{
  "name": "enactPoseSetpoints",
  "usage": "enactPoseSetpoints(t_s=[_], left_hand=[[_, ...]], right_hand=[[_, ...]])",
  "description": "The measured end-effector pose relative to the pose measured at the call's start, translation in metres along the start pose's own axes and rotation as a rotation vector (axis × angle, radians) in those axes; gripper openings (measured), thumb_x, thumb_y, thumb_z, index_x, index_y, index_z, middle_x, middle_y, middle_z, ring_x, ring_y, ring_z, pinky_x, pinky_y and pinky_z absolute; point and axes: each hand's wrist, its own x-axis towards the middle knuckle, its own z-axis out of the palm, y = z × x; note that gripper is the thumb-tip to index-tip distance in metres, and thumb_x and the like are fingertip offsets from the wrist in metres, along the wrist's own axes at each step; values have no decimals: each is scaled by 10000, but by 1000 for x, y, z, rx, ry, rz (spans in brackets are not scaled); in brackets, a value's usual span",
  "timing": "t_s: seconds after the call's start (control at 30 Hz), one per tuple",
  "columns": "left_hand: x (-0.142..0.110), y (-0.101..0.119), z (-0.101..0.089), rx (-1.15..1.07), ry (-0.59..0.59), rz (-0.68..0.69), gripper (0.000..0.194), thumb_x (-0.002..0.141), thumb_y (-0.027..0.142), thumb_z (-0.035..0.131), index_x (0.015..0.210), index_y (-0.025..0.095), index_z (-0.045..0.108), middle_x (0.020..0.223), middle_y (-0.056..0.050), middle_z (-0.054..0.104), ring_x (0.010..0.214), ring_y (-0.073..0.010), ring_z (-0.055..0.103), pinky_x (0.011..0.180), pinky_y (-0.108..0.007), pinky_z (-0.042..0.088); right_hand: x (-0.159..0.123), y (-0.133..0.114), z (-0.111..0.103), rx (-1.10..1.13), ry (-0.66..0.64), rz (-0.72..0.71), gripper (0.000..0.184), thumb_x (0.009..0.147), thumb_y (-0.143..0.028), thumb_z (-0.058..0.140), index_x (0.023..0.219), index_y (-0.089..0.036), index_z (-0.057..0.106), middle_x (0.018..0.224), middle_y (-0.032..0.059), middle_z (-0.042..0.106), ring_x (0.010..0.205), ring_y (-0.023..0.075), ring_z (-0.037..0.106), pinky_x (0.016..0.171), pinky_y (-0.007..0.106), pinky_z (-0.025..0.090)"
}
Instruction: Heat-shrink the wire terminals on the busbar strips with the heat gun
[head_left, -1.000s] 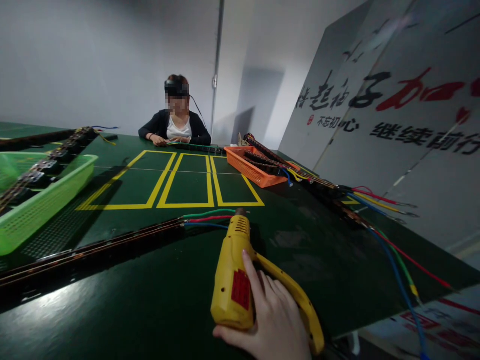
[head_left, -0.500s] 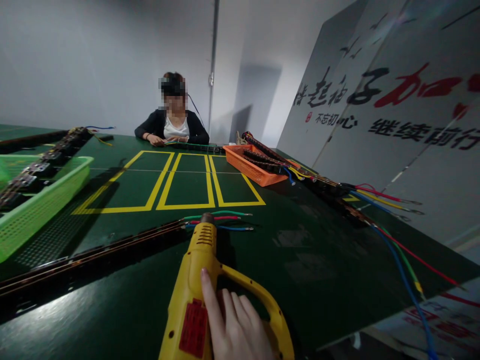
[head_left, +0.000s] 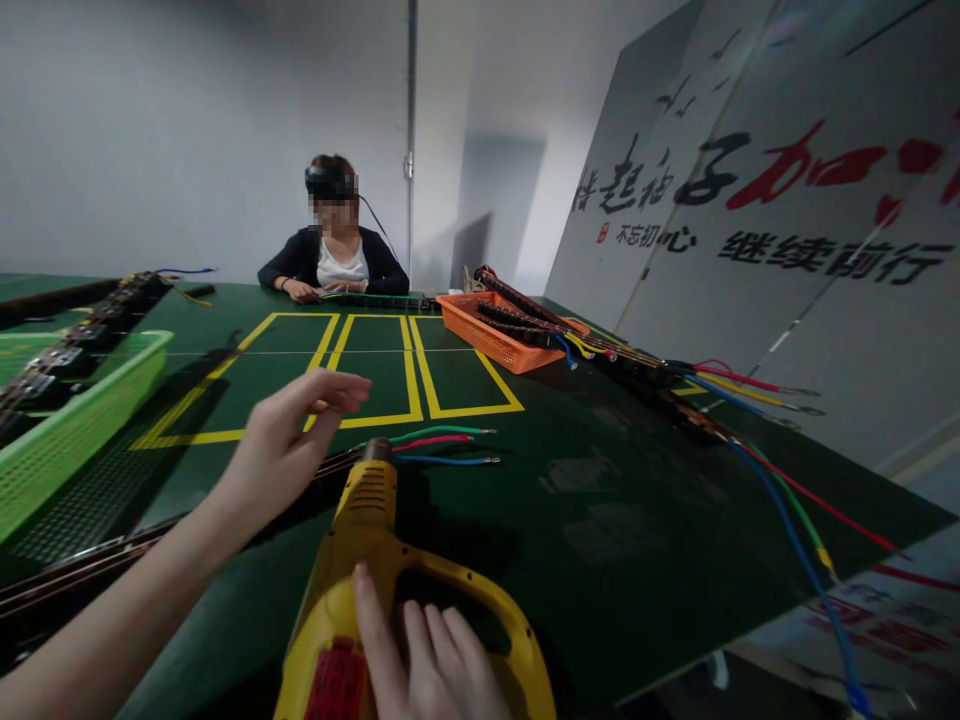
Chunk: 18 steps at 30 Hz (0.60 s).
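My right hand (head_left: 431,655) is wrapped around a yellow heat gun (head_left: 369,520), its index finger stretched along the body. The metal nozzle points forward, close to the wire ends of a long dark strip of busbars (head_left: 142,540) lying on the table. A green wire (head_left: 442,432), a red wire and a blue wire (head_left: 446,460) with metal tips stick out from that strip. Above the strip, left of the nozzle, my left hand (head_left: 296,425) hovers with loosely bent, outstretched fingers and nothing visible in it. Its forearm covers part of the strip.
A light green basket (head_left: 97,400) with wired strips stands on the left. An orange basket (head_left: 502,340) holds more strips at the back, and further wired strips (head_left: 675,385) lie along the right edge. Across the green table (head_left: 510,640), marked with yellow tape, sits a person (head_left: 341,260).
My left hand has come in from the left and reaches over the strip near the nozzle. The heat gun in my right hand has shifted a little left and down in view.
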Motion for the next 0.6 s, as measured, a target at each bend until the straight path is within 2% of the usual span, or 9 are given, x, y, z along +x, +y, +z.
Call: enactPoseSetpoints(t_s=[0.13,0.2,0.3,0.37,0.5,0.6], left_hand=[[9,-51,30,110,-189,-64,374,843,381,365,1052,158,580,1087,-93,629,1001,-216,589,865,-316,478],[7,-65,41,230,-310,-73,406,868,396,312,1075,176,584,1133,-93,622,1041,-234,583,898,-339,455],[3,-65,45,343,-424,-65,433,891,420,263,1080,203,587,1155,-81,621,1044,-247,587,883,-347,443],[4,-61,43,355,-448,-93,433,889,452,265,1048,216,590,1115,-72,638,1020,-245,596,846,-330,445],[10,-63,41,296,-493,-171,413,868,497,296,997,235,588,1023,-49,661,965,-234,604,795,-302,443],[12,-69,41,260,-508,-192,410,856,518,315,986,239,586,994,-39,660,937,-226,601,805,-301,438]], right_hand=[[1,9,2,-3,-29,-29,639,845,-125,31,1478,-144,115,612,63,535,508,233,537,546,366,449],[5,22,-5,9,-78,-96,615,861,-162,104,1473,-103,111,637,64,556,523,225,547,554,348,454],[11,42,-16,49,-210,-239,614,874,-227,215,1459,-54,146,718,80,605,584,212,577,578,317,465],[12,52,-21,51,-275,-267,634,871,-262,278,1459,-56,161,770,89,624,627,213,592,602,313,469],[14,63,-27,79,-399,-218,725,846,-311,406,1476,-96,120,848,87,647,701,217,613,661,316,479],[19,72,-34,173,-506,-104,928,774,-536,541,1480,-110,115,953,99,648,823,244,623,763,354,490]])
